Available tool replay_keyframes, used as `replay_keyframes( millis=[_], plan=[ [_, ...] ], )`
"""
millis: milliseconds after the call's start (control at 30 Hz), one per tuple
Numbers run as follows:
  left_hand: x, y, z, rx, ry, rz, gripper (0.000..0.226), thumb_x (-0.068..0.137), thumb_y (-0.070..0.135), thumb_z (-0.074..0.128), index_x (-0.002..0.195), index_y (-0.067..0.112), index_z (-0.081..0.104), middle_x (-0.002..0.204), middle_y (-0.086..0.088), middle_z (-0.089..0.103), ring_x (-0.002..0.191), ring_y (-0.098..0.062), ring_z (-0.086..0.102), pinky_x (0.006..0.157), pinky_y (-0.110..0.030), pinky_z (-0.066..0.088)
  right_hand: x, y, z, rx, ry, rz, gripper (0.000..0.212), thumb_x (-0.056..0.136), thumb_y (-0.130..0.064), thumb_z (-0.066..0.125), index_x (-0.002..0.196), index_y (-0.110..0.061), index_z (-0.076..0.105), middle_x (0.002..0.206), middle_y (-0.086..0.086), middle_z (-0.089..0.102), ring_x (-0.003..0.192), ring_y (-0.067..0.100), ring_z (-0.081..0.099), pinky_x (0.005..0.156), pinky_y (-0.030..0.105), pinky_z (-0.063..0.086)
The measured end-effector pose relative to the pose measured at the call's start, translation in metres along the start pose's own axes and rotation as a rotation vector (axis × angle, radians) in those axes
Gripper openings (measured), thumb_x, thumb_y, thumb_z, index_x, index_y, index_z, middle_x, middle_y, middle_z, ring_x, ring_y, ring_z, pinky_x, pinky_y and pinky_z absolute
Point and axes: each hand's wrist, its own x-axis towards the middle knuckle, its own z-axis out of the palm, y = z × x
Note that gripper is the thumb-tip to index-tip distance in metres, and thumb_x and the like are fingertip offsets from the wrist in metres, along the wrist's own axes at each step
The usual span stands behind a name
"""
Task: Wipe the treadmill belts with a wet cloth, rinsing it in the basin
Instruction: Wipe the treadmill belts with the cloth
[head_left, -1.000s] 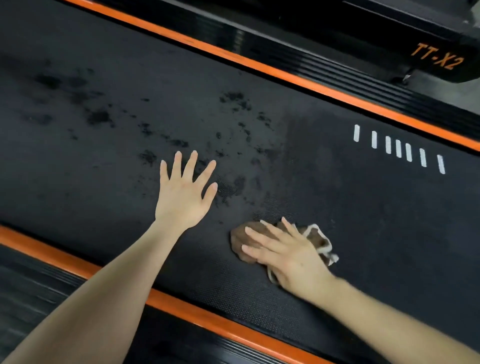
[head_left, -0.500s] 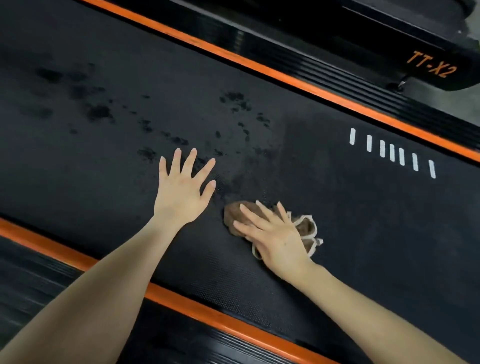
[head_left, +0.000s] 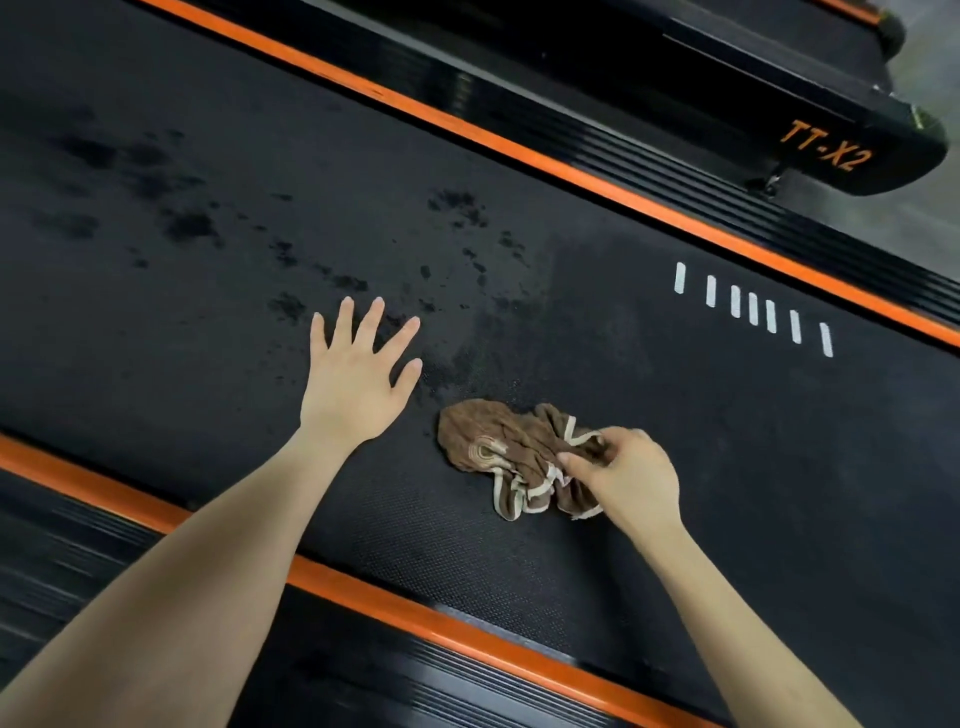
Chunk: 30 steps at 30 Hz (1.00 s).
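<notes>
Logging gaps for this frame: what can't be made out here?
1. The rinsing basin: outside the head view's frame.
2. The crumpled brown cloth with cream edging: its right part is hidden under the right hand, which pinches it.
3. The black textured treadmill belt: the patch under the flat left hand is covered, and both ends are cut off by the frame edges.
4. The dark blotches on the belt: water or dirt, cannot tell.
5. The ribbed black side rail, lower left: motion-blurred.

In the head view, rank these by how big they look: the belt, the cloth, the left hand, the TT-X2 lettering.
1. Belt: largest by far.
2. Cloth and left hand: about alike, unranked; the right hand covers part of the cloth.
3. TT-X2 lettering: smallest, though it sits farther from the camera.
</notes>
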Motion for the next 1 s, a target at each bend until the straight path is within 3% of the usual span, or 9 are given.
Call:
replay_keyframes(
  millis=[100, 167, 300, 433, 567, 667, 733, 833, 1000],
  plan=[
    [0.0, 0.0, -0.001, 0.008, -0.006, -0.008, 0.06, 0.093, 0.054, 0.018, 0.142, 0.029, 0.041, 0.15, -0.016, 0.034, 0.138, -0.044, 0.025, 0.111, -0.061, 0.014, 0.003, -0.008, -0.015, 0.16, 0.006, 0.02, 0.02, 0.079, -0.032, 0.072, 0.081, -0.023, 0.054, 0.086, 0.0, 0.061, 0.079, 0.022, 0.062, 0.067, 0.031, 0.044],
    [0.001, -0.001, 0.0, 0.027, -0.024, -0.022, 0.062, 0.092, 0.055, 0.014, 0.144, 0.031, 0.038, 0.152, -0.014, 0.032, 0.14, -0.043, 0.022, 0.112, -0.06, 0.013, 0.006, -0.02, -0.038, 0.236, 0.079, -0.018, 0.022, 0.081, -0.022, 0.071, 0.085, -0.021, 0.05, 0.083, -0.004, 0.06, 0.076, 0.021, 0.06, 0.07, 0.032, 0.045],
    [0.001, 0.0, 0.0, 0.037, -0.044, -0.035, 0.063, 0.091, 0.056, 0.011, 0.145, 0.033, 0.036, 0.153, -0.013, 0.029, 0.141, -0.041, 0.02, 0.113, -0.059, 0.012, -0.011, -0.066, -0.057, 0.0, 0.314, -0.329, 0.034, 0.077, -0.018, 0.073, 0.107, -0.02, 0.058, 0.096, -0.003, 0.06, 0.082, 0.02, 0.055, 0.068, 0.026, 0.032],
    [0.001, 0.0, -0.001, 0.037, -0.04, -0.026, 0.064, 0.091, 0.056, 0.01, 0.145, 0.032, 0.036, 0.153, -0.013, 0.029, 0.141, -0.041, 0.019, 0.114, -0.059, 0.012, -0.043, -0.074, -0.034, -0.076, 0.052, -0.621, 0.035, 0.081, -0.039, 0.067, 0.116, -0.036, 0.064, 0.097, -0.013, 0.068, 0.084, 0.01, 0.062, 0.074, 0.025, 0.047],
    [0.001, 0.0, -0.001, 0.029, -0.024, -0.02, 0.06, 0.093, 0.054, 0.017, 0.142, 0.03, 0.041, 0.15, -0.015, 0.035, 0.139, -0.043, 0.025, 0.112, -0.061, 0.016, -0.023, -0.048, -0.029, 0.152, 0.413, -0.498, 0.022, 0.088, -0.029, 0.052, 0.096, -0.024, 0.072, 0.089, -0.011, 0.07, 0.08, 0.012, 0.065, 0.069, 0.018, 0.043],
    [0.001, 0.0, 0.001, 0.015, -0.004, -0.01, 0.059, 0.093, 0.053, 0.02, 0.141, 0.029, 0.044, 0.148, -0.016, 0.037, 0.137, -0.044, 0.028, 0.11, -0.062, 0.018, -0.011, -0.036, -0.009, 0.113, 0.402, -0.588, 0.033, 0.09, -0.038, 0.049, 0.106, -0.02, 0.071, 0.114, 0.001, 0.068, 0.106, 0.022, 0.062, 0.091, 0.034, 0.046],
    [0.001, 0.0, 0.001, 0.012, -0.006, -0.009, 0.059, 0.093, 0.053, 0.019, 0.141, 0.029, 0.043, 0.149, -0.016, 0.036, 0.138, -0.044, 0.027, 0.111, -0.061, 0.017, -0.009, -0.038, 0.012, -0.026, 0.264, -0.755, 0.044, 0.09, -0.052, 0.046, 0.123, -0.029, 0.062, 0.138, 0.005, 0.052, 0.131, 0.027, 0.044, 0.108, 0.051, 0.031],
    [0.001, -0.001, 0.002, 0.023, -0.017, -0.011, 0.06, 0.092, 0.054, 0.017, 0.143, 0.03, 0.041, 0.15, -0.015, 0.034, 0.139, -0.043, 0.025, 0.112, -0.06, 0.016, -0.001, -0.04, 0.05, -0.231, 0.07, -0.877, 0.056, 0.085, -0.068, 0.042, 0.133, -0.04, 0.05, 0.151, 0.005, 0.036, 0.142, 0.032, 0.022, 0.106, 0.069, 0.022],
    [0.0, 0.0, 0.003, 0.023, -0.01, -0.014, 0.06, 0.093, 0.054, 0.018, 0.143, 0.029, 0.041, 0.15, -0.015, 0.034, 0.139, -0.043, 0.025, 0.112, -0.06, 0.015, 0.043, -0.058, 0.057, -0.252, 0.069, -0.861, 0.045, 0.09, -0.059, 0.038, 0.125, -0.04, 0.057, 0.147, 0.002, 0.043, 0.142, 0.03, 0.025, 0.105, 0.07, 0.023]
  ],
)
